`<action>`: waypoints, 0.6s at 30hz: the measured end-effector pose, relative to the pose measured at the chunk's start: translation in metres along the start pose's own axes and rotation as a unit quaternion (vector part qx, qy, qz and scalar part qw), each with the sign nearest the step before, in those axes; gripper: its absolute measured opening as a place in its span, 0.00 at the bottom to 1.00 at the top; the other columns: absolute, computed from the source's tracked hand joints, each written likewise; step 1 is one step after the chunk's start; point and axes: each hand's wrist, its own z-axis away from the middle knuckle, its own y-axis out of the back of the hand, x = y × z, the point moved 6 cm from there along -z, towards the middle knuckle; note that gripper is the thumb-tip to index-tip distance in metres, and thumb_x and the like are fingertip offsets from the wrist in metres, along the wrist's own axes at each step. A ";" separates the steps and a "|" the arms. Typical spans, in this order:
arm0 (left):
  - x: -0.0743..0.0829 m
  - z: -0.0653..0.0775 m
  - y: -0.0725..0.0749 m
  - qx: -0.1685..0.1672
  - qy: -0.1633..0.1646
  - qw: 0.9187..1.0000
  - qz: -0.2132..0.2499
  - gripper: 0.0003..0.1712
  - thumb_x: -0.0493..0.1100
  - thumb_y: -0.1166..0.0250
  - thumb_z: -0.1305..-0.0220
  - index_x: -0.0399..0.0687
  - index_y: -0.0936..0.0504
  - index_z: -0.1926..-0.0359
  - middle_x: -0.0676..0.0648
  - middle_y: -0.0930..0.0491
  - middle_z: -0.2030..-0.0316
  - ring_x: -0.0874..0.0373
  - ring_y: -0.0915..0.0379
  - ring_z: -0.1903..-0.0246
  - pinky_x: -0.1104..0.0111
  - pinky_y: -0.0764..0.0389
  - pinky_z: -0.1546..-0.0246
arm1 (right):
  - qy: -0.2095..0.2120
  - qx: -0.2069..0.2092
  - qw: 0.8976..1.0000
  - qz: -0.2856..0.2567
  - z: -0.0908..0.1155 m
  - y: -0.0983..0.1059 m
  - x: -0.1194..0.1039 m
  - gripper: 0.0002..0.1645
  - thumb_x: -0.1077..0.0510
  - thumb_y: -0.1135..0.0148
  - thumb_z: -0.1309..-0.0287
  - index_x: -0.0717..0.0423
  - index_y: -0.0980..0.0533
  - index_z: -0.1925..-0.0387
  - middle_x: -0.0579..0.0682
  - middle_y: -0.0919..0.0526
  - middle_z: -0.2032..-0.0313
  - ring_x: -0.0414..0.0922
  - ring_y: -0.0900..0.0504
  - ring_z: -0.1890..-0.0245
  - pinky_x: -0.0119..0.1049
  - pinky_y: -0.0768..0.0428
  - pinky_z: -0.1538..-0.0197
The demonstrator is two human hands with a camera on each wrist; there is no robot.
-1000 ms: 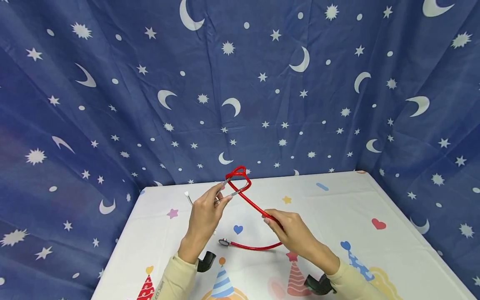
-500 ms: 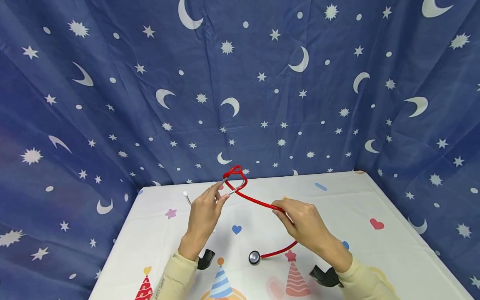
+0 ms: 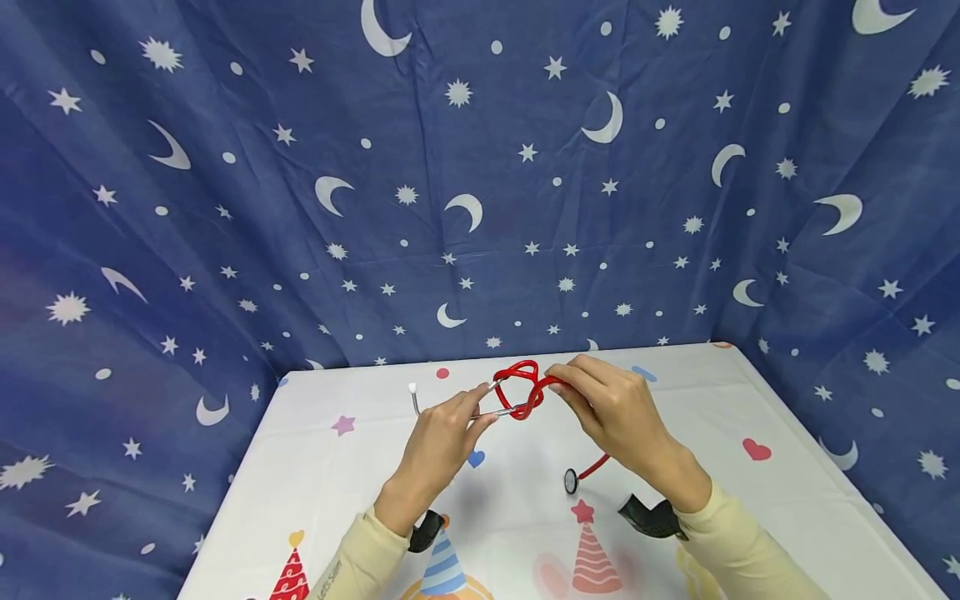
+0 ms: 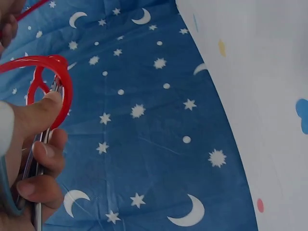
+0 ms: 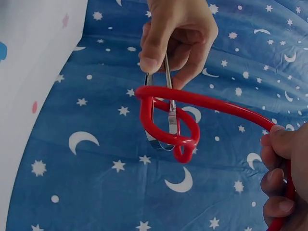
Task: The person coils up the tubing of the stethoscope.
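The glossy red-tubed stethoscope (image 5: 211, 102) is held above the white printed tablecloth (image 3: 697, 417), tubing looped about its silvery metal ear tubes (image 5: 172, 118). The left hand (image 3: 442, 437) pinches the metal; the right hand (image 3: 618, 408) grips trailing tubing. A steady left hand and loose turns should prevent kinks.

the red tubing (image 5: 211, 102) looks smooth and glossy, the ear tubes (image 5: 172, 118) shiny metal.

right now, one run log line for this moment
left hand: grips silver metal tubes | right hand: holds glossy red tubing | round dark-rimmed chestpiece: unheld
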 end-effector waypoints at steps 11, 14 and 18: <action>0.027 0.002 0.004 -0.021 -0.117 0.993 0.004 0.24 0.47 0.28 0.42 0.44 0.20 0.46 0.56 0.18 0.74 0.68 0.26 0.78 0.76 0.23 0.74 | -0.012 -0.044 0.999 0.008 -0.007 -0.001 0.003 0.19 0.48 0.48 0.28 0.56 0.17 0.57 0.46 0.17 0.69 0.39 0.25 0.75 0.37 0.18 0.66; 0.030 0.003 0.004 -0.031 -0.140 0.990 0.011 0.24 0.47 0.28 0.41 0.44 0.20 0.46 0.56 0.18 0.73 0.69 0.25 0.76 0.76 0.22 0.72 | -0.010 -0.064 0.998 0.001 -0.007 -0.003 0.004 0.19 0.48 0.48 0.28 0.56 0.17 0.57 0.46 0.16 0.67 0.39 0.23 0.72 0.32 0.20 0.69; 0.033 0.005 0.004 -0.033 -0.160 0.986 0.016 0.22 0.48 0.29 0.41 0.45 0.20 0.47 0.57 0.18 0.73 0.70 0.24 0.76 0.78 0.22 0.72 | -0.009 -0.082 0.997 -0.010 -0.007 -0.006 0.008 0.10 0.55 0.37 0.35 0.55 0.17 0.56 0.46 0.16 0.66 0.39 0.22 0.71 0.30 0.20 0.69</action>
